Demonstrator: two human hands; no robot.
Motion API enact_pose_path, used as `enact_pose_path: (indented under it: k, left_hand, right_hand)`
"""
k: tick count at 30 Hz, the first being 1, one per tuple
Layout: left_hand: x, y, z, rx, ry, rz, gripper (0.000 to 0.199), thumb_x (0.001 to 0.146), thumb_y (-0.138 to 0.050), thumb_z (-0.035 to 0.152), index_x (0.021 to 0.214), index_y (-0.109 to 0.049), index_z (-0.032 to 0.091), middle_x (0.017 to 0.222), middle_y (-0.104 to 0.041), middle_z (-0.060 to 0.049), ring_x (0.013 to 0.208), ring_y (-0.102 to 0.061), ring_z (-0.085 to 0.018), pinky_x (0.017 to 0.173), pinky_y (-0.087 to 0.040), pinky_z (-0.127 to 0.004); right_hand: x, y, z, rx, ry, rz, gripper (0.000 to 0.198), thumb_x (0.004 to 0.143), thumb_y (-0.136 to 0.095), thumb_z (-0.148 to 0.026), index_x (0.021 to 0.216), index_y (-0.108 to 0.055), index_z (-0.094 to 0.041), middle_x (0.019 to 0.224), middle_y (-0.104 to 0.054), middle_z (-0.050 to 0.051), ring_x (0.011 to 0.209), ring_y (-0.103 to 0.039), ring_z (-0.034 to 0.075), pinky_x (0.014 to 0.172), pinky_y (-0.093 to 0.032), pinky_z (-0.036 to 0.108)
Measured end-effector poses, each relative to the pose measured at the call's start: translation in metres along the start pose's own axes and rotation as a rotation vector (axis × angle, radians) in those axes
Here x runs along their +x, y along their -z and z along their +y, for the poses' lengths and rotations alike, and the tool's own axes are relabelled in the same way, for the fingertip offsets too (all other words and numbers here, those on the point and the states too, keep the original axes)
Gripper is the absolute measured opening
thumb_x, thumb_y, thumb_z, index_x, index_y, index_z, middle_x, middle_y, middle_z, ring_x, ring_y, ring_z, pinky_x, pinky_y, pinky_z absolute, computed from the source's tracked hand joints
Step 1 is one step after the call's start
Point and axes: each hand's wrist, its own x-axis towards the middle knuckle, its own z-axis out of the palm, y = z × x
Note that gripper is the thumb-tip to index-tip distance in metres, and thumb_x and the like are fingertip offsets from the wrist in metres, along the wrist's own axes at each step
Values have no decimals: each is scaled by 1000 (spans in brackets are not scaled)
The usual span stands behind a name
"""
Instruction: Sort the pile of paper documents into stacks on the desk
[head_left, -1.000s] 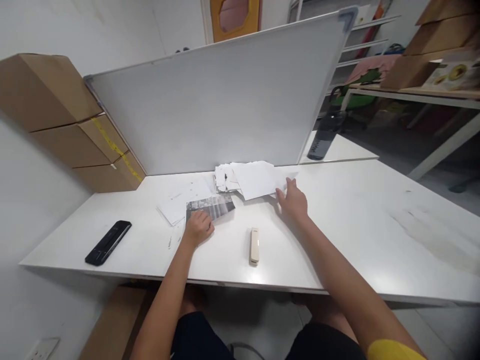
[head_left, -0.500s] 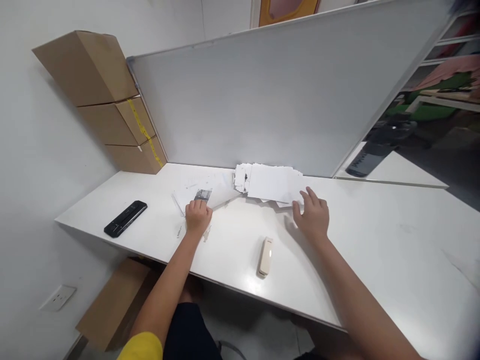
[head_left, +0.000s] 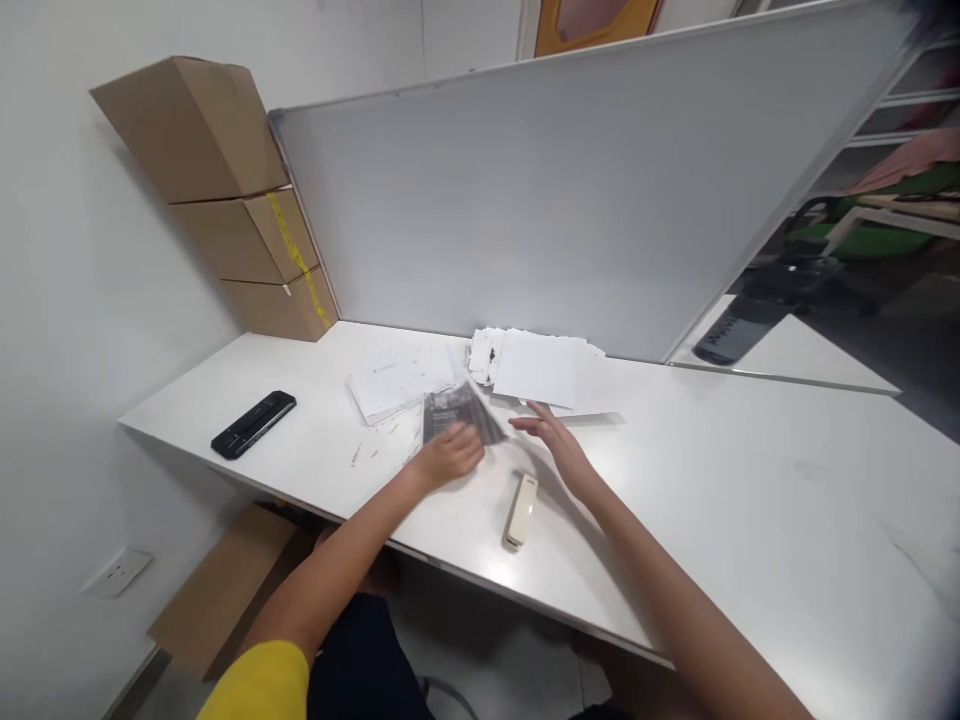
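Note:
My left hand (head_left: 451, 455) is closed on the lower edge of a printed sheet of paper (head_left: 456, 408) with a dark picture area, raised and blurred by motion over the middle of the desk. To its right, my right hand (head_left: 559, 445) has its fingers stretched out, close to the sheet's right corner and holding nothing. Between my forearms lies a cream stapler (head_left: 521, 512). Behind the sheet, a pile of white papers (head_left: 536, 368) sits against the board. A flatter set of papers (head_left: 397, 380) lies left of it.
On the desk's left part lies a black phone-like device (head_left: 253, 424). Cardboard boxes (head_left: 217, 130) are stacked at the back left corner. A whiteboard panel (head_left: 510, 210) stands along the back edge. A dark bottle (head_left: 739, 325) is at the far right, beyond the panel.
My left hand has moved right from the flat papers, bringing the printed sheet along. My right hand has left the pile's right edge and come left towards the sheet.

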Motion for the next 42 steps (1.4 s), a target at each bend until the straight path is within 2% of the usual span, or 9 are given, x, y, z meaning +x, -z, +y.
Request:
enact_pose_path:
  k: [5,11,14,17,21,27,34,37,42]
  left_hand:
    - [11,4,9,-14,-223,-93,18,96,-50,22,101,-67,24,106,-74,-7,111,-65,-21,99,-49,-40]
    - [-11,49,-58,51,442,38,36,91,-56,39,122,-65,22,127,-66,-15,129,-54,-32,106,-42,-52]
    - [-30,54,-109,128,720,-104,54,86,-60,48,130,-60,16,138,-59,-19,137,-46,-36,108,-39,-50]
    - [-42,40,-136,167,781,-228,53,88,-57,51,128,-60,15,139,-58,-19,133,-50,-35,106,-40,-47]
    - [-47,31,-127,203,761,-220,40,97,-44,48,114,-66,19,122,-69,-14,118,-61,-29,93,-47,-38]
    - [-40,47,-106,207,703,-216,36,93,-53,52,102,-68,21,114,-71,-13,108,-65,-29,80,-49,-36]
    - [-31,48,-96,167,686,-162,20,91,-53,28,79,-64,17,81,-67,-14,79,-66,-27,66,-43,-35]
    - [-36,48,-92,138,741,-90,24,93,-49,25,74,-61,16,67,-60,-11,68,-62,-24,67,-44,-37]
    - [-32,39,-76,74,724,11,29,98,-45,38,92,-64,17,84,-65,-8,81,-62,-21,80,-49,-40]
  right_hand:
    - [1,-14,26,-62,-123,46,44,74,-68,-46,113,-65,-26,83,-73,2,78,-67,26,76,-53,40]
    - [13,12,36,48,-202,257,23,67,-67,-39,84,-64,-23,54,-63,-1,50,-58,22,51,-46,33]
    - [20,25,37,87,-191,328,19,67,-69,-40,70,-58,-24,52,-63,1,49,-59,20,50,-48,32]
    - [23,34,45,78,-190,348,20,69,-68,-40,72,-57,-24,56,-67,1,51,-62,21,54,-52,34]
    - [23,39,53,85,-198,321,19,72,-66,-39,81,-59,-23,61,-70,1,55,-65,20,61,-55,35]
    - [23,33,37,130,-216,287,20,69,-70,-38,76,-58,-24,55,-66,0,51,-63,19,58,-55,34]
    - [22,32,33,143,-208,290,23,70,-70,-41,79,-58,-23,53,-64,0,53,-65,20,59,-56,35]
    - [22,35,38,129,-211,285,22,71,-68,-39,80,-58,-23,54,-65,-1,54,-65,19,59,-55,33]
    - [26,40,50,137,-215,275,19,72,-65,-35,84,-57,-22,54,-65,-1,53,-64,18,58,-54,31]
